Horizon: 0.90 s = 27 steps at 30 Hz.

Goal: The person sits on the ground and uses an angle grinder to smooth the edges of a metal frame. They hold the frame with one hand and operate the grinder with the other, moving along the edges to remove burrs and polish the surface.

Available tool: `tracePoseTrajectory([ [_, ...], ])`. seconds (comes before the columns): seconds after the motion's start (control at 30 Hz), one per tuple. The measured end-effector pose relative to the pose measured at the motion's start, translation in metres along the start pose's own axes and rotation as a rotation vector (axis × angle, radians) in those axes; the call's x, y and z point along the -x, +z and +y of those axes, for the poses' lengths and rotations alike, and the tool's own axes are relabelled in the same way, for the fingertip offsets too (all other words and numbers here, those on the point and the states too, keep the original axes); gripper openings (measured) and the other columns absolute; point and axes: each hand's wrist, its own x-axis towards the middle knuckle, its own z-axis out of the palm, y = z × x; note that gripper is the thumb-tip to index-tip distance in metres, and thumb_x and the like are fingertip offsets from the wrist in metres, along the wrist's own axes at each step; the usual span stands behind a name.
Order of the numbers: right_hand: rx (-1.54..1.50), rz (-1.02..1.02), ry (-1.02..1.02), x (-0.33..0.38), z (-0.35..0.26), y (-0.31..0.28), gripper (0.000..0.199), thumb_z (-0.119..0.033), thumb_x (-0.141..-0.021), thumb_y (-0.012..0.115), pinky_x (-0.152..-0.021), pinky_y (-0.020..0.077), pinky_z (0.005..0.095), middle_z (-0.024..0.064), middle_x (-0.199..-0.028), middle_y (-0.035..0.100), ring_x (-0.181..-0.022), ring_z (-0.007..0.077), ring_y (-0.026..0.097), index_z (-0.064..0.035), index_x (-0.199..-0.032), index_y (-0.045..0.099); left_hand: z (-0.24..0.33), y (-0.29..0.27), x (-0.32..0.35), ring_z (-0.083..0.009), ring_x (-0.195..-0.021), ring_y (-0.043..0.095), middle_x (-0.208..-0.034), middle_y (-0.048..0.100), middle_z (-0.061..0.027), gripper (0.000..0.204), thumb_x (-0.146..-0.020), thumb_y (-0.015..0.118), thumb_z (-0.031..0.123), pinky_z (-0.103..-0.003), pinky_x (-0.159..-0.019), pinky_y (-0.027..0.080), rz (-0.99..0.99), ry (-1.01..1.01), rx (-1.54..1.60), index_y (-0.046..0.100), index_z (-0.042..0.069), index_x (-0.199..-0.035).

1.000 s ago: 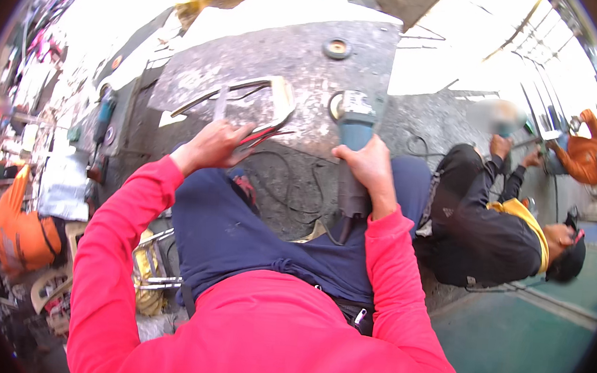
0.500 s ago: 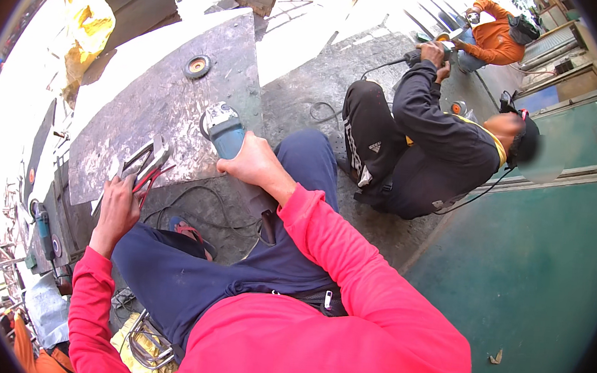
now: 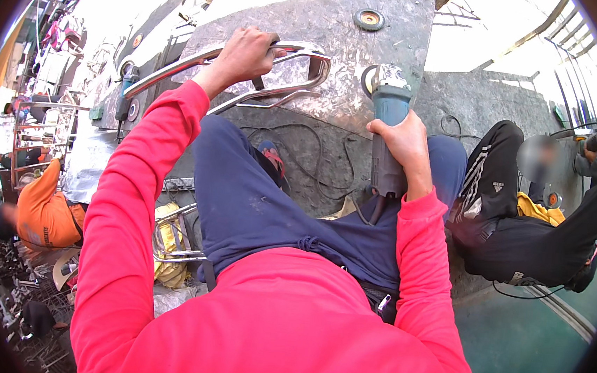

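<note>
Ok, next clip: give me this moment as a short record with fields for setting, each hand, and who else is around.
setting: metal sheet as work surface
left hand: grips a shiny bent metal frame
right hand: grips a blue angle grinder, head toward the sheet
loose item: round disc on the sheet
others: person in black crouched at right; person in orange at left
</note>
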Motion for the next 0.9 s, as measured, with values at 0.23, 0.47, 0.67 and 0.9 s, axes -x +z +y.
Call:
tracePoseTrajectory([
  [0.23,-0.001,-0.016,0.014,0.001,0.0,-0.003,0.072,-0.036,-0.064,0.087,-0.084,0.0582,0.0442,0.0343,-0.102,0.072,-0.098,0.0409,0.074,0.0174,-0.105,0.064,-0.009,0.002,-0.004,-0.0395,-0.086,0.073,-0.091,0.074,-0.0238,0.058,-0.091,0.073,0.054,-0.044,-0.083,0.055,0.176,-0.113,0.103,0.076,-0.002,-0.106],
  [0.47,0.023,0.008,0.012,0.002,0.001,-0.001,0.063,-0.034,-0.065,0.086,-0.082,0.0581,0.0424,0.029,-0.097,0.073,-0.092,0.0362,0.074,0.0127,-0.102,0.068,-0.022,0.006,0.002,-0.0344,-0.108,0.066,-0.105,0.07,-0.0167,0.064,-0.094,0.069,0.054,-0.048,-0.097,0.049,0.034,0.015,-0.266,0.06,0.014,-0.142],
  [0.67,0.017,-0.021,0.012,-0.001,0.0,-0.002,0.062,-0.036,-0.064,0.087,-0.079,0.059,0.0431,0.0313,-0.092,0.073,-0.088,0.0386,0.075,0.015,-0.094,0.069,-0.048,0.014,-0.01,-0.035,-0.096,0.068,-0.097,0.069,-0.0189,0.063,-0.086,0.069,0.011,-0.048,-0.088,0.052,0.04,0.136,-0.333,0.056,0.017,-0.147],
  [0.9,-0.006,-0.033,0.07,0.002,-0.001,-0.008,0.051,-0.033,-0.067,0.085,-0.075,0.0562,0.0371,0.016,-0.09,0.075,-0.081,0.0252,0.073,0.003,-0.1,0.073,-0.066,-0.052,-0.037,-0.0436,-0.079,0.068,-0.083,0.066,-0.0293,0.071,-0.074,0.064,-0.006,-0.052,-0.078,0.052,-0.032,0.299,-0.198,0.061,0.01,-0.143],
])
